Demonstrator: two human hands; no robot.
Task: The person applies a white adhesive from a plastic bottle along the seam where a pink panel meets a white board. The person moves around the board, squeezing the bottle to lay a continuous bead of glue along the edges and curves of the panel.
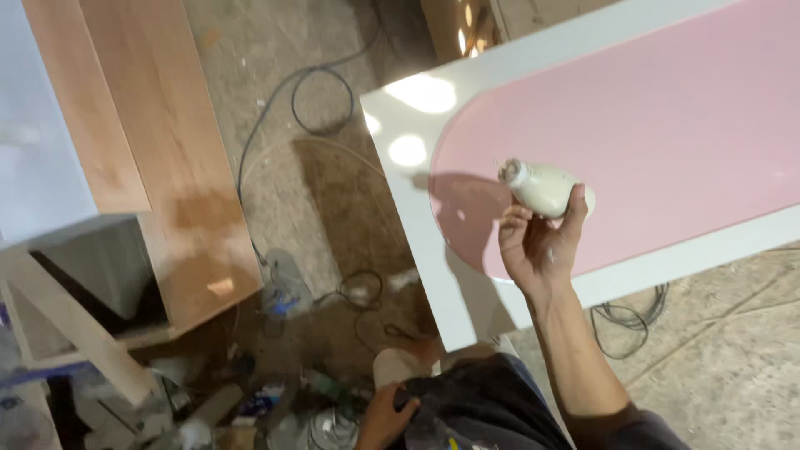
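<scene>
We see a small cream-coloured bottle [546, 187] held up over the rounded end of a pink panel [633, 133], its capped neck pointing left and slightly up. The right hand [540, 242] wraps it from below, thumb on the near side and fingers curled round the far side. The pink panel lies inset in a glossy white board [417, 179] that catches bright ceiling reflections at its corner. Low in the picture, the left hand [385, 417] rests closed on dark cloth [475, 408] at the person's lap. Beyond the board, black cables [321, 100] loop across the dusty concrete floor [733, 367], and a wooden plank [171, 158] leans at the left.
</scene>
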